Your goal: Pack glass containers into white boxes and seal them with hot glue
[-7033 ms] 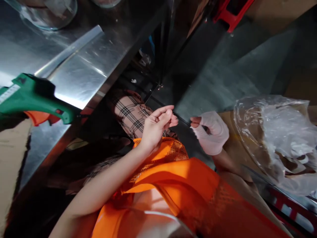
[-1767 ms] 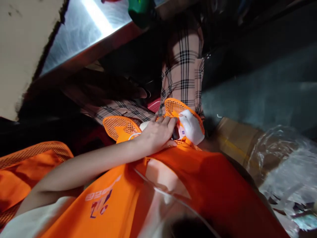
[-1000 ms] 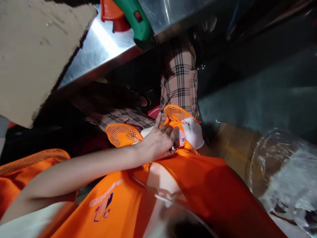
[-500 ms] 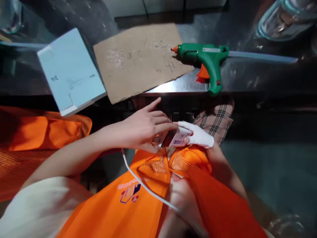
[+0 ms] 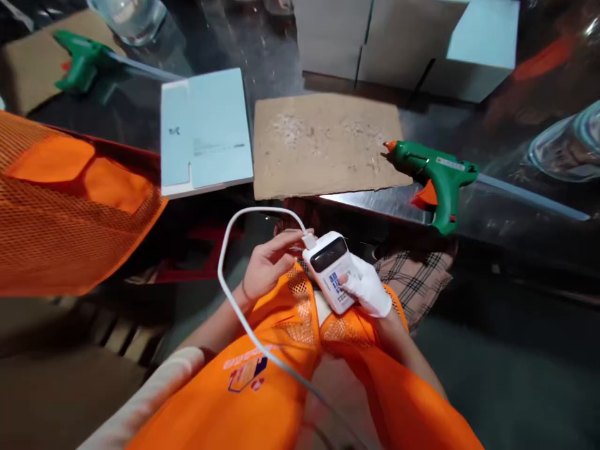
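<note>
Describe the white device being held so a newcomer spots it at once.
Start at the metal table and come back past its near edge towards the wearer's orange vest. There, the white-gloved right hand holds the white device. Its dark panel and the white cable at its top set it apart from the pale blue box.

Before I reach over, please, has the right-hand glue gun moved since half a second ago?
No: the glue gun hasn't shifted; its nozzle still overlaps the cardboard's right edge.
</note>
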{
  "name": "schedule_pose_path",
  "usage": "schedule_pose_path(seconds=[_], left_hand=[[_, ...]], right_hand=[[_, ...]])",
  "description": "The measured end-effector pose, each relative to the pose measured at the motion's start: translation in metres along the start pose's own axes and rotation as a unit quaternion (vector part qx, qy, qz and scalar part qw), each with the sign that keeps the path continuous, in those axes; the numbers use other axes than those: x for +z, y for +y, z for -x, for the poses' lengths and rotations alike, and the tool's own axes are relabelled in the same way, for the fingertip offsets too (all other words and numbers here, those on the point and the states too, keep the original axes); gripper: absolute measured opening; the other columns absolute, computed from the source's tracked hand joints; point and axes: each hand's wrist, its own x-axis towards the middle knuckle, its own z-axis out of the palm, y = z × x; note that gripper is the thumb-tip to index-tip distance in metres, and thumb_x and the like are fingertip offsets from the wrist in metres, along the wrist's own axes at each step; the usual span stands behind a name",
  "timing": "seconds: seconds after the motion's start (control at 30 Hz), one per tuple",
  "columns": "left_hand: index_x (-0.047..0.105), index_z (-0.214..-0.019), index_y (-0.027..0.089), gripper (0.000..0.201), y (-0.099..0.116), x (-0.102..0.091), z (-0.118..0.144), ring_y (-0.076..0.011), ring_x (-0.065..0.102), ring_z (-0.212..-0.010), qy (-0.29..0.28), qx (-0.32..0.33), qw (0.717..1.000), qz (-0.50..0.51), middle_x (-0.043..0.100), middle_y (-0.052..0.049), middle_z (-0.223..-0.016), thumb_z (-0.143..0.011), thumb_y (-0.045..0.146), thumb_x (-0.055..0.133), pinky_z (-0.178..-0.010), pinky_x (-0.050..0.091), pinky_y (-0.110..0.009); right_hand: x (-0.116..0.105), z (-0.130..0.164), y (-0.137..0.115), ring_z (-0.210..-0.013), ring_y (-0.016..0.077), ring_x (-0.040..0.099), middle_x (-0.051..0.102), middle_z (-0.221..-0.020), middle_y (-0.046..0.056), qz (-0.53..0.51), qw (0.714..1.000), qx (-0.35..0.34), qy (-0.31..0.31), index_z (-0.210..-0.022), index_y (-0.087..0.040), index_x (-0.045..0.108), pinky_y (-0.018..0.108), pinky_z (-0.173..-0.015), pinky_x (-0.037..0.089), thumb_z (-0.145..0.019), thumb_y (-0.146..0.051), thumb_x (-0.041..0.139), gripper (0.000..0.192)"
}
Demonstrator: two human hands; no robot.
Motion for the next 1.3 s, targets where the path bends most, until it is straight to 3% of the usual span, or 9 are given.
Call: schedule_pose_path(seconds=[0.1, 0.23, 0.4, 0.5, 0.67, 0.87, 1.0, 1.13, 1.3], left_hand=[[0.080, -0.104, 0.019, 0.063, 0.006, 0.021, -0.003, -0.0244, 0.077, -0.090, 0.066, -0.003, 0.998, 0.017, 0.081, -0.012, -0.104, -0.082, 0.078, 0.073, -0.077, 0.062, -0.035], [0.082, -0.089, 0.019, 0.048, 0.020, 0.033, -0.015, -0.0197, 0.073, -0.077, 0.045, 0.012, 0.999, 0.007, 0.080, -0.009, -0.089, -0.080, 0.066, 0.083, -0.071, 0.058, -0.031], [0.081, -0.077, 0.021, 0.040, 0.023, 0.046, -0.018, -0.0240, 0.075, -0.086, 0.038, 0.023, 0.998, 0.037, 0.081, -0.008, -0.087, -0.072, 0.059, 0.093, -0.080, 0.062, -0.040], [0.079, -0.074, 0.022, 0.040, 0.021, 0.052, -0.018, -0.0249, 0.075, -0.090, 0.030, 0.028, 0.998, 0.047, 0.079, -0.007, -0.083, -0.069, 0.058, 0.095, -0.087, 0.063, -0.045], [0.077, -0.072, 0.020, 0.039, 0.014, 0.053, -0.027, -0.0230, 0.074, -0.089, -0.045, 0.031, 0.996, 0.074, 0.076, -0.005, -0.080, -0.070, 0.054, 0.095, -0.087, 0.063, -0.043], [0.081, -0.077, 0.020, 0.033, 0.001, 0.055, -0.027, -0.0208, 0.073, -0.090, -0.030, 0.010, 0.994, 0.105, 0.073, -0.005, -0.084, -0.072, 0.049, 0.096, -0.083, 0.060, -0.035], [0.084, -0.083, 0.022, 0.032, -0.007, 0.055, -0.026, -0.0187, 0.071, -0.089, -0.038, 0.010, 0.992, 0.120, 0.071, -0.005, -0.085, -0.074, 0.051, 0.094, -0.081, 0.058, -0.030], [0.084, -0.082, 0.020, 0.037, -0.012, 0.056, -0.029, -0.0187, 0.071, -0.089, -0.032, -0.012, 0.992, 0.122, 0.074, -0.007, -0.093, -0.074, 0.055, 0.093, -0.081, 0.057, -0.031], [0.083, -0.081, 0.019, 0.038, -0.009, 0.059, -0.029, -0.0203, 0.073, -0.093, -0.010, -0.018, 0.995, 0.102, 0.076, -0.009, -0.098, -0.074, 0.054, 0.093, -0.086, 0.058, -0.033]], right_hand=[[0.007, 0.010, -0.007, -0.091, 0.0273, 0.072, 0.078, -0.104, 0.008, 0.042, 0.998, -0.003, 0.047, -0.108, -0.022, 0.075, 0.040, -0.084, 0.059, -0.071, -0.070, 0.088, 0.062], [0.009, 0.026, -0.011, -0.081, 0.0271, 0.071, 0.078, -0.091, 0.006, 0.069, 0.993, -0.017, 0.090, -0.098, -0.023, 0.075, 0.040, -0.073, 0.059, -0.071, -0.069, 0.087, 0.055], [0.004, 0.037, -0.007, -0.073, 0.0273, 0.068, 0.076, -0.084, 0.005, 0.061, 0.986, -0.046, 0.149, -0.092, -0.025, 0.077, 0.041, -0.066, 0.057, -0.068, -0.067, 0.088, 0.050], [-0.002, 0.040, -0.006, -0.069, 0.0252, 0.066, 0.075, -0.082, 0.005, 0.051, 0.988, -0.034, 0.141, -0.093, -0.023, 0.078, 0.039, -0.064, 0.055, -0.069, -0.067, 0.087, 0.051], [-0.014, 0.039, -0.010, -0.071, 0.0248, 0.066, 0.075, -0.084, 0.008, 0.070, 0.991, -0.027, 0.107, -0.094, -0.018, 0.077, 0.038, -0.065, 0.054, -0.071, -0.068, 0.086, 0.055], [-0.011, 0.037, -0.012, -0.071, 0.0213, 0.066, 0.076, -0.086, 0.009, 0.038, 0.994, -0.021, 0.102, -0.096, -0.013, 0.075, 0.032, -0.063, 0.054, -0.073, -0.072, 0.084, 0.064], [-0.011, 0.039, -0.013, -0.075, 0.0215, 0.068, 0.078, -0.090, 0.009, 0.023, 0.995, -0.013, 0.096, -0.100, -0.015, 0.076, 0.032, -0.067, 0.057, -0.075, -0.065, 0.086, 0.057], [-0.011, 0.039, -0.013, -0.076, 0.0237, 0.070, 0.078, -0.088, 0.008, 0.027, 0.992, 0.002, 0.120, -0.094, -0.017, 0.075, 0.034, -0.067, 0.058, -0.075, -0.063, 0.086, 0.051], [-0.011, 0.036, -0.010, -0.076, 0.0214, 0.070, 0.079, -0.093, 0.009, 0.022, 0.993, -0.008, 0.112, -0.099, -0.015, 0.074, 0.032, -0.068, 0.058, -0.077, -0.063, 0.084, 0.053]])
